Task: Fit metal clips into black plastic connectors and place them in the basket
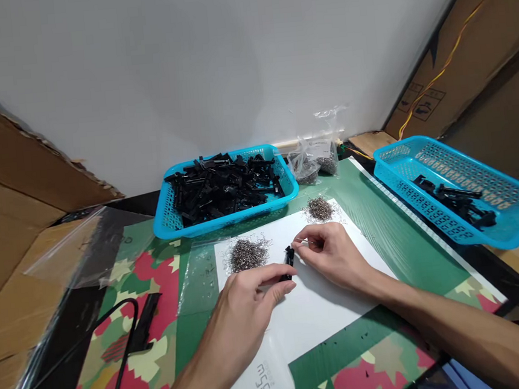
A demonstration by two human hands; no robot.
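Observation:
My left hand (254, 295) pinches a small black plastic part (289, 257) between thumb and fingers, above a white sheet (328, 306). At the upper end of that part, my right hand (330, 252) has its thumb and forefinger pressed together. Whatever sits between those right fingertips is too small to make out. A pile of tiny bent metal wire pieces (248, 254) lies just beyond my left hand. Behind my right hand is a smaller pile of similar metal pieces (319, 208).
A blue basket (225, 223) heaped with black parts stands at the back; another blue basket (513, 236) at right holds fewer. Plastic bags (324, 152) of metal pieces lean by the wall. A white power bank (275, 375), black cable (124, 364) and black part (146, 325) lie near the front.

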